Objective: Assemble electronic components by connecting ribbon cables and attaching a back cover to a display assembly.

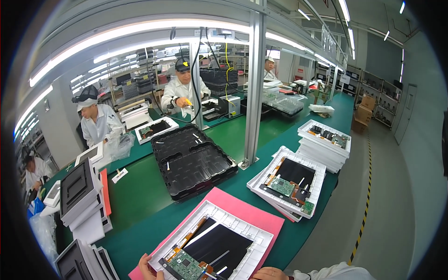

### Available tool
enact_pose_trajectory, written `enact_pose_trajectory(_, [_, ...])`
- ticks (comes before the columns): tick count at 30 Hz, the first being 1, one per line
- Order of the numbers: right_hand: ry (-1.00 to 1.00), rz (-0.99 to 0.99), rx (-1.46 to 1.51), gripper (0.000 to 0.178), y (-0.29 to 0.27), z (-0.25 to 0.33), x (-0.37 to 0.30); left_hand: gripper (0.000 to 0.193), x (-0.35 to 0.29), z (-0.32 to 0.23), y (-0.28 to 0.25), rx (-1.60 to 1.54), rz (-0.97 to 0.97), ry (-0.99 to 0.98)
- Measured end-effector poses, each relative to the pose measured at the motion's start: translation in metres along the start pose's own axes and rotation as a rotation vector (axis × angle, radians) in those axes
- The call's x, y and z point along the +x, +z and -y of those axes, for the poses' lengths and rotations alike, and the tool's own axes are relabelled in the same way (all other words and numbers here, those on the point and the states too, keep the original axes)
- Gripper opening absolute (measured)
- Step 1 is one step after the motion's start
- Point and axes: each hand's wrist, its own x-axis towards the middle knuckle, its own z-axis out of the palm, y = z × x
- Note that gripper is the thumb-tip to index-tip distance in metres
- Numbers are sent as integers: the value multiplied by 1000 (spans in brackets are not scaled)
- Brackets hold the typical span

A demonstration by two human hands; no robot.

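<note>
1. pink sheet (pixel 275 224)
2. white frame (pixel 261 240) — black panel (pixel 224 242), green circuit board (pixel 186 262)
3. black tray (pixel 198 163)
4. green tabletop (pixel 121 242)
5. grey floor (pixel 392 200) — its tape (pixel 365 210) striped yellow and black
6. white sleeve (pixel 340 270)
7. brown cardboard boxes (pixel 365 109)

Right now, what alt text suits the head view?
The left hand and right hand are at a white frame with a green board, on a pink sheet. Beyond lie a black tray and stacked frames, with co-workers farther back.
</note>
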Motion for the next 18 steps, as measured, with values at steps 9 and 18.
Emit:
enact_pose_trajectory(9, [-4,-16,-12,15,-3,0,0,53,-4,2,-3,56,-8,29])
enact_pose_trajectory(18, [-19,-1,-31,12,-3,-2,2,53,-1,-1,-1,44,-41,33])
